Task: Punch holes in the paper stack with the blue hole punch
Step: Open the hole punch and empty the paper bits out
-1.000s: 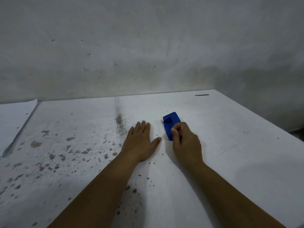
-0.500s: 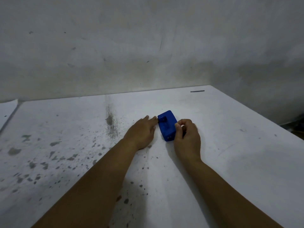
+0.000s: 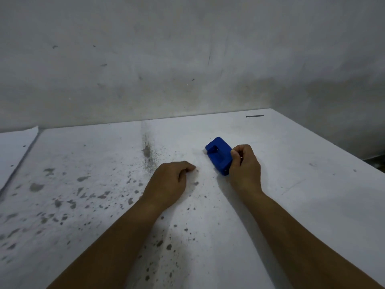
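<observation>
The blue hole punch (image 3: pixel 218 155) lies on the white table (image 3: pixel 302 195), a little right of centre. My right hand (image 3: pixel 244 165) grips its near right side, fingers curled against it. My left hand (image 3: pixel 169 182) rests on the table to the left of the punch, apart from it, with its fingers curled under in a loose fist. Some whitish paper may lie under the punch, but it blends with the table and I cannot tell its outline.
A white sheet (image 3: pixel 14 149) lies at the far left edge. Dark stains (image 3: pixel 87 195) speckle the left half of the table. A grey wall (image 3: pixel 187 59) stands right behind the table. A short dark mark (image 3: pixel 254 116) sits near the back right corner. The table's right edge drops off.
My left hand has pulled back from the punch and curled its fingers shut. My right hand stays on the punch, which has turned slightly.
</observation>
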